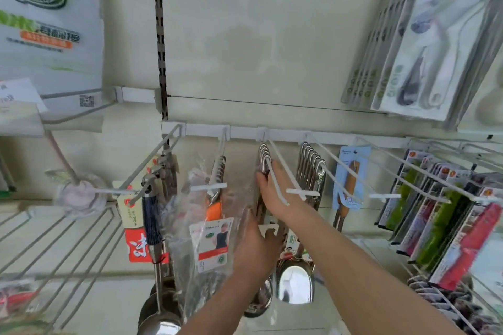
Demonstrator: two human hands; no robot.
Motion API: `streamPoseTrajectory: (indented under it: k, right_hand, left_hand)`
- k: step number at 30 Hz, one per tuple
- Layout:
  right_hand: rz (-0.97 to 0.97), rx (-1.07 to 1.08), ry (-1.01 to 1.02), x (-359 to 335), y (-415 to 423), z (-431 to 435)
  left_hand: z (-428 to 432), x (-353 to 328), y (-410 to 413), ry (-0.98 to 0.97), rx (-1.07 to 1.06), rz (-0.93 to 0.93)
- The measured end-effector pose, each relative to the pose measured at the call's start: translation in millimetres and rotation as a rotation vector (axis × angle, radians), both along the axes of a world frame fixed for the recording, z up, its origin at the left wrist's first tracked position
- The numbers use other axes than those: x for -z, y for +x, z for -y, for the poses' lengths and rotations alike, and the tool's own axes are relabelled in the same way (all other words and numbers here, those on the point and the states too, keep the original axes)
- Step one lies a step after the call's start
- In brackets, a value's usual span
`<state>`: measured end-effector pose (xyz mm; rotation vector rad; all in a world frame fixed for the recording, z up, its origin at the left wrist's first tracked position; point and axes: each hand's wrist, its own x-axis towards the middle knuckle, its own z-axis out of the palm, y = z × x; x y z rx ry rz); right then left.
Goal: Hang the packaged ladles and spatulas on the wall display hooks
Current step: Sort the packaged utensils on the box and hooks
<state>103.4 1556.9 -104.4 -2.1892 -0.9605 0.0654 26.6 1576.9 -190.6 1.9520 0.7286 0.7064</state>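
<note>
My left hand (pixel 254 249) grips a packaged steel ladle (pixel 295 283) by its white hang card (pixel 264 228), thumb over the card's hole, just below the middle white wire hook (pixel 277 168). My right hand (pixel 272 189) reaches up under that hook, its straight fingers pressing against the row of steel ladle handles (pixel 263 153) hanging at the hook's back. The ladle's bowl hangs low between my two forearms. Clear wrapping blurs the area left of my left hand.
A packaged utensil with an orange grip (pixel 215 211) hangs on the hook to the left, blue-handled ladles (pixel 152 215) further left. More steel handles (pixel 313 164) and a blue-carded tool (pixel 351 177) hang to the right, then red and green packages (pixel 435 215). Boxed utensil sets (pixel 424 49) hang top right.
</note>
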Motion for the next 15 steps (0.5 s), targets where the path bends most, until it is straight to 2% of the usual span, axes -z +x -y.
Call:
streamPoseTrajectory:
  k: [3,7,10,12,15]
  right_hand:
    - [0.127,0.045,0.024,-7,10,-12]
    - [0.172,0.019,-0.053,-5,21,-25]
    - [0.060,0.019,-0.009,-11,13,-4]
    - [-0.031,-0.025,-0.008,-9,10,10]
    - [-0.025,-0.059,0.027,11,12,9]
  left_hand:
    - [-3,3,2,-0.032,-0.007,-0.064]
    - [-13,14,10,-0.144,-0.021,-0.058]
    - [-33,65,38,-0.235,-0.057,-0.060]
    - [-26,46,27,-0.261,-0.053,-0.107]
    - [-18,34,24,-0.294,-0.100,-0.170]
